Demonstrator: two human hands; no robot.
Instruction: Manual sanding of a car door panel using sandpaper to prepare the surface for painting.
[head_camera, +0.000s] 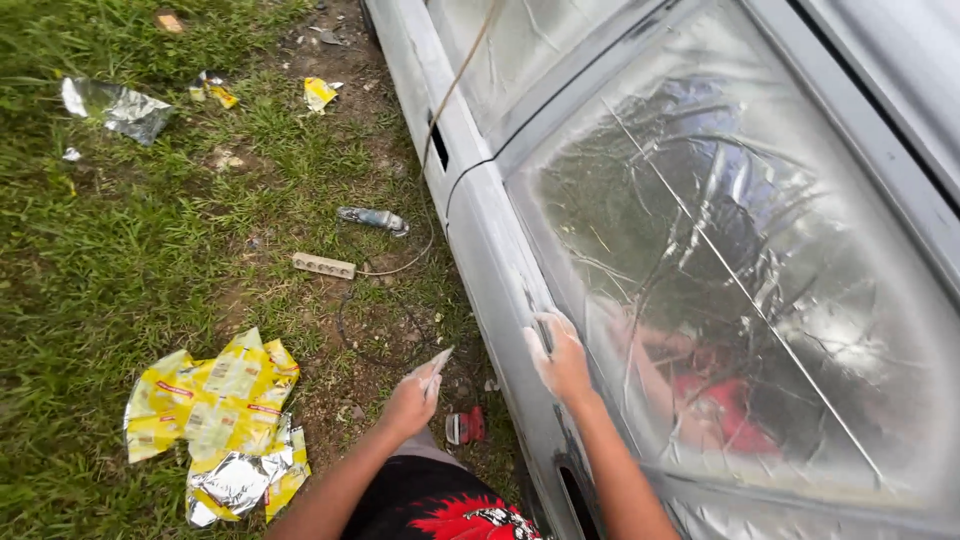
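Observation:
A grey, sanded car body (470, 210) runs from the top centre down to the bottom right, its side window (740, 290) covered with crinkled clear plastic film. My right hand (558, 358), dusted pale, presses a small flat piece against the door panel just below the window edge. My left hand (413, 398) hovers beside the car above the dirt, pinching a thin flat pale tool (436, 366), likely a putty scraper, pointing up.
Grass and bare dirt lie left of the car. A white power strip (323, 265) with a cord, a small spray can (372, 218), a red object (466, 426) and crumpled yellow and silver foil wrappers (215, 400) litter the ground.

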